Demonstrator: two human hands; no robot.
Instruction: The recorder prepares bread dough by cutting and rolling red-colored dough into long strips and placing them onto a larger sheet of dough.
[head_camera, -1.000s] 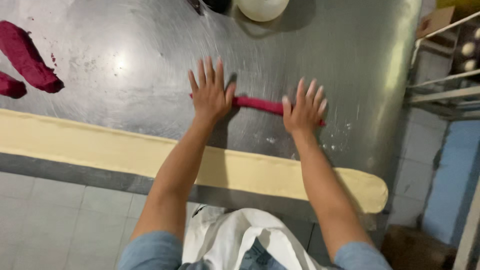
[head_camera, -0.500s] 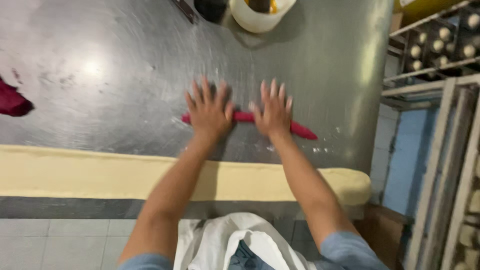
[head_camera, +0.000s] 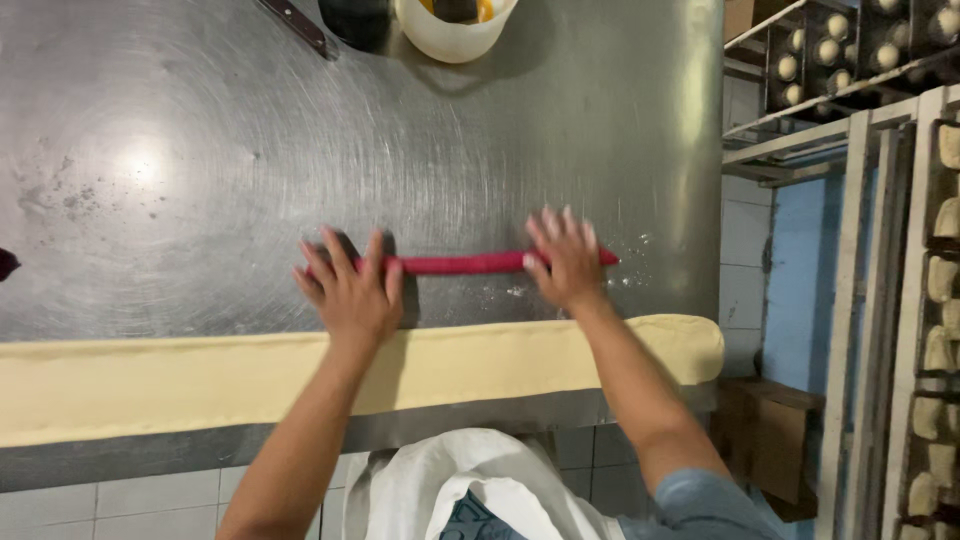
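Head view: both hands are pressing flat, fingers spread, on a red dough rope lying across the steel counter. The left hand is covering the rope's left end; the right hand is blurring near the right end, whose tapered tip is showing past it. Neither grip is closing; both palms are open on the dough. The rope is looking thin and fairly even, so the rolling seems well along, with perhaps some lengthening left. Just nearer the person, a long pale dough strip is lying along the counter edge, close under the wrists. A white tub and a knife are sitting well apart at the far edge. Racks of dough pieces are standing to the right.
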